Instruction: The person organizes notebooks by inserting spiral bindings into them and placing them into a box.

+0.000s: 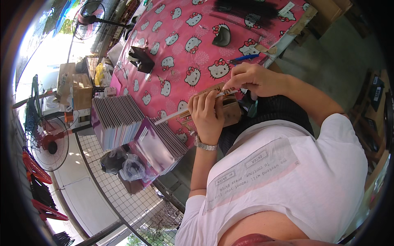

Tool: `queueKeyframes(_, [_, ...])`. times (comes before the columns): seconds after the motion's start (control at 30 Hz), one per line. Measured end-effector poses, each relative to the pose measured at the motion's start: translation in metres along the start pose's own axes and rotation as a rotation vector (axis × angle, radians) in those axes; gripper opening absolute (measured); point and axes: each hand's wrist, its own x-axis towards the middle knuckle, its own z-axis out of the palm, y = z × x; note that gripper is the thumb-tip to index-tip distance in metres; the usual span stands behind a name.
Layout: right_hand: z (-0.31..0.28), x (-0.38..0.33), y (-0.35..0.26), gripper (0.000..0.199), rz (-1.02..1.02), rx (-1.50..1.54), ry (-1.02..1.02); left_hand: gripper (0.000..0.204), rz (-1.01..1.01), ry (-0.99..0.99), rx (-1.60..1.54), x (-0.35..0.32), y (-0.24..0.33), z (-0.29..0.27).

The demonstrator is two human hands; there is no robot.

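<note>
My left hand (206, 111), with a metal watch on its wrist, is closed over a notebook (174, 115) held edge-on, so mostly its long white edge shows. A brown cardboard-like piece (232, 112) lies right beneath it. At the notebook's right end my right hand (251, 80) has its fingers curled in a pinch. What sits between those fingertips is too small to make out. Just beyond the right hand lies a blue-handled hand tool (245, 58), like pliers. Some dark, partly hidden thing (248, 105) is below the right hand, near my lap.
Spiral-bound notebooks stand in two stacks, one farther left (119, 121) and one nearer (162, 143). A pink patterned cloth (176, 53) covers the table. On it are a black holder (140, 60), a dark curved object (221, 36) and black spiral coils (246, 10). Fans (51, 143) stand at left.
</note>
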Motion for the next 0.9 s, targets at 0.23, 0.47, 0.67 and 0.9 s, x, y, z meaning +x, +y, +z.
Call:
queueKeyframes(0.23, [0.003, 0.007, -0.029, 0.043, 0.090, -0.119, 0.071, 0.026, 0.003, -0.042, 0.063, 0.007, 0.009, -0.003])
queueKeyframes(0.47, [-0.002, 0.014, -0.040, 0.043, 0.097, -0.277, -0.194, 0.026, 0.033, -0.110, 0.072, 0.002, 0.010, -0.008])
queueKeyframes(0.67, [-0.042, 0.081, 0.098, 0.048, 0.502, -0.017, -0.276, 0.022, 0.023, -0.106, 0.025, 0.000, 0.008, -0.008])
queueKeyframes(0.9, [-0.025, 0.098, 0.168, 0.050, 0.441, -0.596, -0.311, 0.021, 0.000, -0.002, 0.148, -0.001, 0.002, -0.015])
